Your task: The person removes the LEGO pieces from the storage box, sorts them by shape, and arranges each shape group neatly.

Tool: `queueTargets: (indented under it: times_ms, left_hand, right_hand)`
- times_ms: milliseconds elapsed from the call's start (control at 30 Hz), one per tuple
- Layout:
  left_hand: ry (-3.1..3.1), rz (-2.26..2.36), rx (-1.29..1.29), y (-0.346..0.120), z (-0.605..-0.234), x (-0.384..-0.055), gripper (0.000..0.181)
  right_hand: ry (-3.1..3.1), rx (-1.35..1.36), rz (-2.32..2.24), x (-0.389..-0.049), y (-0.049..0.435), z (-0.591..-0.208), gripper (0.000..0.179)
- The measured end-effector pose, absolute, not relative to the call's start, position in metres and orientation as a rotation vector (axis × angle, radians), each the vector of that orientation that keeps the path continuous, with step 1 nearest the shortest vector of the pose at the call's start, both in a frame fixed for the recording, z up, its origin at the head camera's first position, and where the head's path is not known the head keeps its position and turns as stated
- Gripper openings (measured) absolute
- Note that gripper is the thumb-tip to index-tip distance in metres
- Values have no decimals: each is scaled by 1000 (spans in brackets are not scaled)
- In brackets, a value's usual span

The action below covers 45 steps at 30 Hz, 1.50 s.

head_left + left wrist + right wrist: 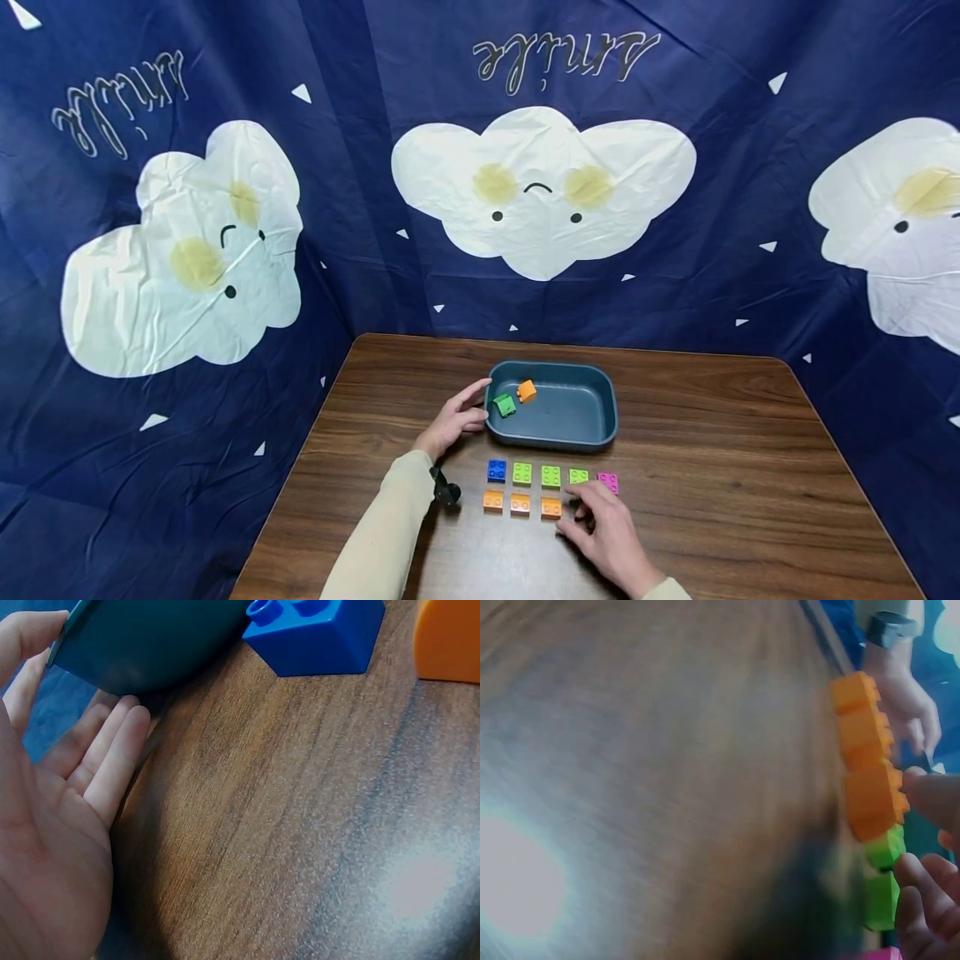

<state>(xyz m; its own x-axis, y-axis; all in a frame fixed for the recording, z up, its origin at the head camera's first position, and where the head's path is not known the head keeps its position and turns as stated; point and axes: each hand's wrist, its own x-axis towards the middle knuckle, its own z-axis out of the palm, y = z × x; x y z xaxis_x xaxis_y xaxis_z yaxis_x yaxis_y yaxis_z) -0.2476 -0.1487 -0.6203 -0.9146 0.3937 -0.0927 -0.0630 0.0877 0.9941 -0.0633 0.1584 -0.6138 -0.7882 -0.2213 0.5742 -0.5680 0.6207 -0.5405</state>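
Note:
My left hand (452, 419) reaches to the left end of a dark teal tub (551, 442), its fingers touching the rim (60, 645). In the tub lie a green block (505, 406) and an orange block (527, 391). My right hand (606, 533) hovers with loosely bent fingers beside the rightmost orange block (551, 507), partly covering the rightmost lime block (578, 477). Nothing shows between its thumb and fingers in the right wrist view. Two other orange blocks (520, 504) share the front row. Behind stand a blue block (497, 470), lime blocks (551, 476) and a magenta block (608, 482).
Brown wood-grain table (720, 467) extends on both sides of the tub. Dark blue fabric (540, 308) with cloud prints hangs behind and beside it. A black wrist device (446, 490) sits on the left wrist.

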Motion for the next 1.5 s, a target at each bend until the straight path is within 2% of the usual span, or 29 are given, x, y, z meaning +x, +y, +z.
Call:
queueTargets:
  times_ms: [333,700,1033,1500]
  left_hand:
    - [2031,1892,341,-150,-622,-247,69]
    - [2038,1887,328,-149,-620,-248,68]
    - [2026,1893,326,-151,-620,-247,67]
    - [2020,1885,337,-152,-622,-248,67]
  right_hand:
    - [-2391,501,915,-88,184,-578,42]
    - [-2560,539,889,-144,201,-547,43]
    - [-2794,657,917,-183,173,-536,47]
    - [-2994,795,658,-234,132,-537,48]
